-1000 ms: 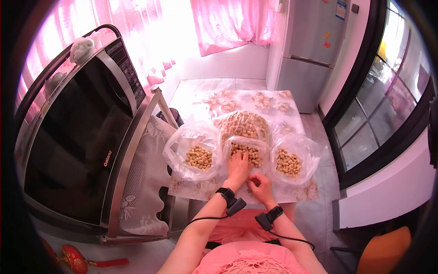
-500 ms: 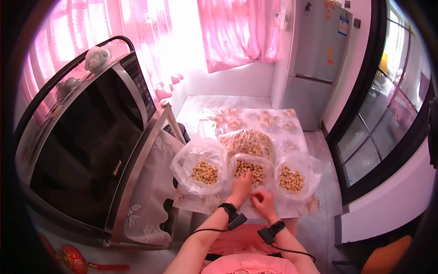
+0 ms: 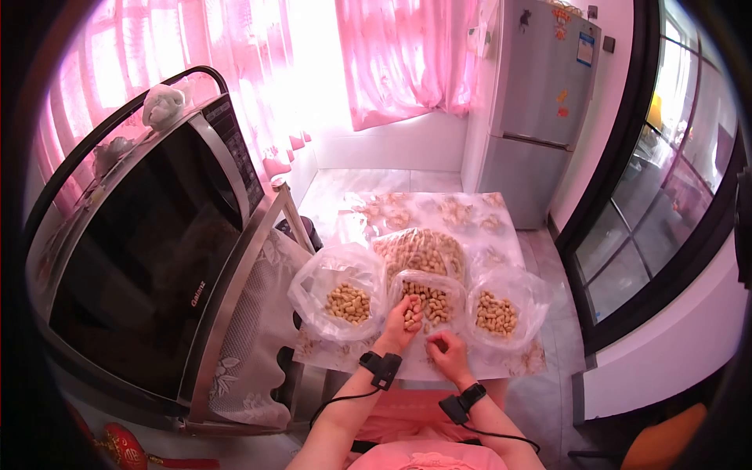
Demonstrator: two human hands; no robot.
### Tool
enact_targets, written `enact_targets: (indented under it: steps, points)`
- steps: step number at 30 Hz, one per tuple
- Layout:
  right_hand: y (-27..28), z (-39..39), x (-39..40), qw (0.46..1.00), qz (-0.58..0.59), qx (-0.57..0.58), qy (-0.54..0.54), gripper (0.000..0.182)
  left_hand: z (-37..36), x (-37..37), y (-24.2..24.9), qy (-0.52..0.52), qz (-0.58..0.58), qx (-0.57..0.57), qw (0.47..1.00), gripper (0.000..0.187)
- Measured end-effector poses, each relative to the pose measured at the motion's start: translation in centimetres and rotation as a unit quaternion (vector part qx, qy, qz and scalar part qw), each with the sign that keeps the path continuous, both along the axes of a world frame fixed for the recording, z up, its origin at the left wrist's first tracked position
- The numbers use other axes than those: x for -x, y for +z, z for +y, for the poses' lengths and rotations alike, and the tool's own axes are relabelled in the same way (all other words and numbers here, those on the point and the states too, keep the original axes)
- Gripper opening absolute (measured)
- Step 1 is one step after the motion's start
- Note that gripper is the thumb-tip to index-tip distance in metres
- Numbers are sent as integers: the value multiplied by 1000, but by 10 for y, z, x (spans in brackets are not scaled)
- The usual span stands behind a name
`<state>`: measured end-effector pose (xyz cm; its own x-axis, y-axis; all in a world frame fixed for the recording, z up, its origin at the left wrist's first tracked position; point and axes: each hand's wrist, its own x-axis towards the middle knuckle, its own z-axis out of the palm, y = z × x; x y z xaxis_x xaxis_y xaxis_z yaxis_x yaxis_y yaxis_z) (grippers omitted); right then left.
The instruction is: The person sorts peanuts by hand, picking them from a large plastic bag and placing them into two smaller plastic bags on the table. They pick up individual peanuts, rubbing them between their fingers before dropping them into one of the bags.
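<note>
My left hand [image 3: 397, 327] is turned palm up at the near left edge of the middle plastic bag [image 3: 462, 283], its fingers curled around a few unshelled peanuts [image 3: 411, 316]. More peanuts [image 3: 435, 304] lie inside that bag. Just to the right, my right hand [image 3: 450, 354] hovers at the bag's near side with fingers bent together; whatever they hold, if anything, is hidden. Open clear bags with smaller heaps of peanuts stand on both sides: a left bag [image 3: 302, 296] and a right bag [image 3: 534, 301].
Behind the middle bag sits a large clear bag of peanuts [image 3: 421, 249]. All rest on a small table with a flowered cloth [image 3: 501, 227]. A microwave [image 3: 149, 251] on a stand is close on the left; a fridge [image 3: 533, 102] stands at the back right.
My left hand has drawn back out of the middle bag toward me and turned up, now showing peanuts in it. My right hand has stayed about where it was.
</note>
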<state>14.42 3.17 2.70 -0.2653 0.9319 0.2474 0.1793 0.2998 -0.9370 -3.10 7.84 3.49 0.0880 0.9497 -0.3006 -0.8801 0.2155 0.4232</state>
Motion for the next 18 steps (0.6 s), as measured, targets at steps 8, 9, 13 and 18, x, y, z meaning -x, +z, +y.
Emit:
enact_targets:
  steps: [8, 9, 13, 18]
  points:
    - [3, 0, 1, 1000, -10, -11, -9, 6, 0, 9, -22, -29, -277, -43, 959, 20]
    - [4, 0, 1, 1000, -5, -26, -9, 7, -2, 8, -18, -30, -278, -39, 959, 20]
    - [16, -5, 1, 997, -59, -51, -4, 12, -12, 6, -7, -18, -272, -53, 961, 21]
    - [16, -6, 11, 972, -110, -189, -81, 17, -22, 0, -7, -19, -289, -63, 955, 21]
